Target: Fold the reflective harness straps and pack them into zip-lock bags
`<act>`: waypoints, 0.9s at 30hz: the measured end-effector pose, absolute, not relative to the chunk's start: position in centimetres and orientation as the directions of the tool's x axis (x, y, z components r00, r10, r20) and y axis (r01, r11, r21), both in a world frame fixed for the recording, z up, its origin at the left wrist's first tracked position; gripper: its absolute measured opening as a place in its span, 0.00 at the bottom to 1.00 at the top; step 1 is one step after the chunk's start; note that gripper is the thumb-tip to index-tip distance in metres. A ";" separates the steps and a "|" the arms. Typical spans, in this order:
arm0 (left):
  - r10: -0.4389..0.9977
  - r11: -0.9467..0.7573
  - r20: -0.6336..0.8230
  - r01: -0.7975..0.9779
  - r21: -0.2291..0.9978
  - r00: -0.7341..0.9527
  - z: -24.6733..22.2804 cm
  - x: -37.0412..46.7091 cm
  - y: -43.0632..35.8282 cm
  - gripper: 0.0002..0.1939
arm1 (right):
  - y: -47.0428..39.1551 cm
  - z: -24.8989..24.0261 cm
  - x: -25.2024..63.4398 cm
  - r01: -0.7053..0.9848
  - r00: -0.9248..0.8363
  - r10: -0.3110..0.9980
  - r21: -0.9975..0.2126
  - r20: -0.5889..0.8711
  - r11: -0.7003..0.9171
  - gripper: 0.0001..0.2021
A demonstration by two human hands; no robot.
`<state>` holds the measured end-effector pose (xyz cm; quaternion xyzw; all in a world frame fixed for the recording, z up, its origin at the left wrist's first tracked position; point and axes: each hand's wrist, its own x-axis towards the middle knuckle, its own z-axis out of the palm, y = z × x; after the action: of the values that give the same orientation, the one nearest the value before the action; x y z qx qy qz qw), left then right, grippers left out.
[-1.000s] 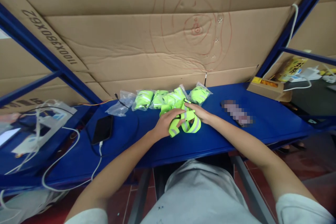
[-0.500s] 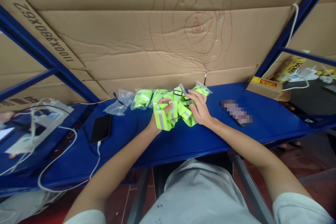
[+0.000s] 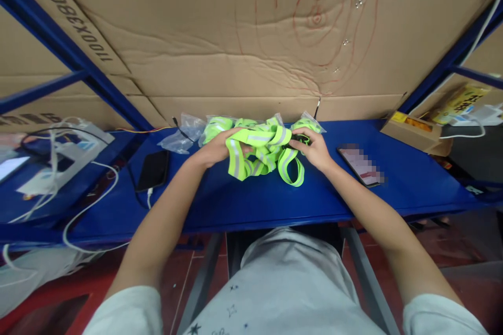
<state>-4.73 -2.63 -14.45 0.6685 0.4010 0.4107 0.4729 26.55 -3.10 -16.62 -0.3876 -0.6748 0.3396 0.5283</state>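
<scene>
A neon-yellow reflective strap (image 3: 257,138) with silver stripes hangs in loose loops between my hands, above the blue table. My left hand (image 3: 220,147) is closed around the strap's left part, some fingers hidden behind the band. At the strap's right end my right hand (image 3: 314,147) pinches a black buckle (image 3: 301,140) and the webbing beside it. One loop dangles below my right fingers. Behind the strap lie clear bags of folded neon-yellow straps (image 3: 217,125), partly covered by the held one. Another such bag (image 3: 307,122) sits behind my right hand.
On the blue table (image 3: 251,204), a black phone (image 3: 154,168) with a white cable lies left, near a crumpled clear bag (image 3: 183,136). A second phone (image 3: 359,165) lies right. An open cardboard box (image 3: 412,133) stands farther right. Cardboard (image 3: 196,36) closes off the back.
My hands have moved apart, stretching the strap's bunched loops sideways. My right hand has gone from spread fingers to a pinch at the buckle. The head view has shifted slightly.
</scene>
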 end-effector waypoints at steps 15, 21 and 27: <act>0.544 -0.815 0.553 0.555 0.169 0.631 -17.8 1.7 -7.5 0.23 | -3.9 -16.5 25.3 0.088 -0.368 0.913 -0.971 0.176 0.223 0.13; 0.628 -0.718 0.573 0.675 0.168 0.526 -17.7 0.2 -6.4 0.16 | -3.3 -16.2 25.7 0.010 -0.203 0.961 -0.981 0.187 0.193 0.12; 0.553 -0.748 0.599 0.662 0.049 0.579 -17.3 1.4 -8.0 0.21 | -4.3 -15.6 25.5 -0.130 -0.279 0.960 -0.991 0.026 -0.011 0.18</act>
<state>1.40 -7.97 -17.26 0.8840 0.3436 0.3039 -0.0904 25.51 -4.33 -15.60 -0.3886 -0.5337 0.5955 0.4578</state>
